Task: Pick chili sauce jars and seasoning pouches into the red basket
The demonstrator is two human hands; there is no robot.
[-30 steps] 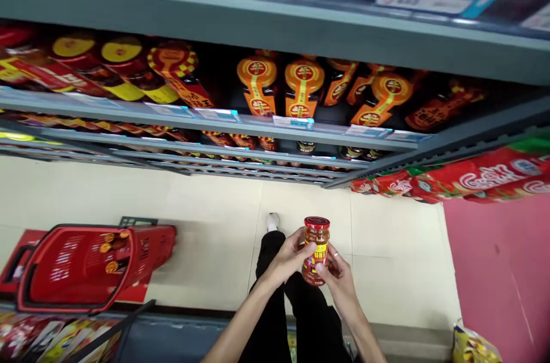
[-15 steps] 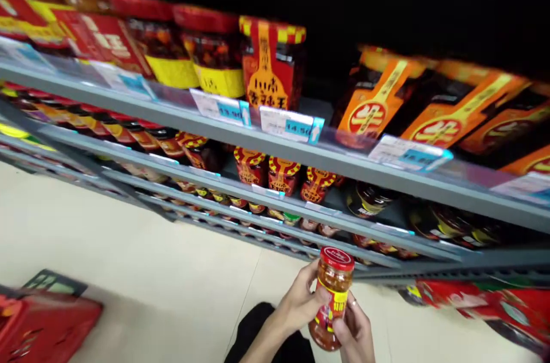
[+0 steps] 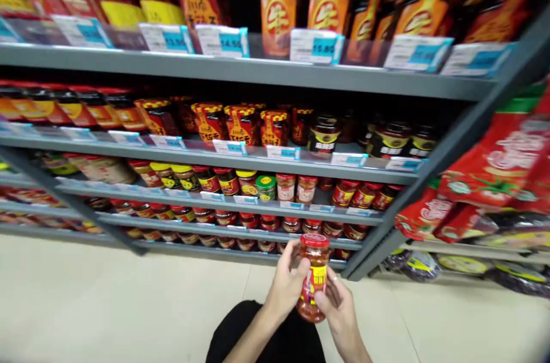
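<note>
Levelled since half a second ago: view along the shelving, with the jar a little nearer 10 o'clock in the frame and gripped much as before. Clamped from both sides on a red-lidded clear glass jar of orange-red contents (image 3: 313, 283): bare left hand (image 3: 281, 288) at 9 o'clock, bare right hand (image 3: 341, 306), with a thin ring, at 4 o'clock. Pressed to the front: both thumbs, left one higher, over edges of the yellow-and-red printed label (image 3: 318, 276); several other fingertips hidden behind the glass.

Keep pressure even, with smooth glass likely to slip. To bare more print, ease the thumbs toward 9 and 3 o'clock, always firming one hand before loosening the other. Best to bear the weight by the body, not by the shiny red lid (image 3: 315, 241) at 12 o'clock.

Hold clear of the black-clothed knee (image 3: 292, 343) toward 7 o'clock, above pale floor tiles (image 3: 129, 294). Mind the grey shelving (image 3: 258, 74), stocked with jars, toward 11 and 12 o'clock; hard to judge the gap. Farther out, toward 2 o'clock: glossy red plastic pouches (image 3: 494, 151).
</note>
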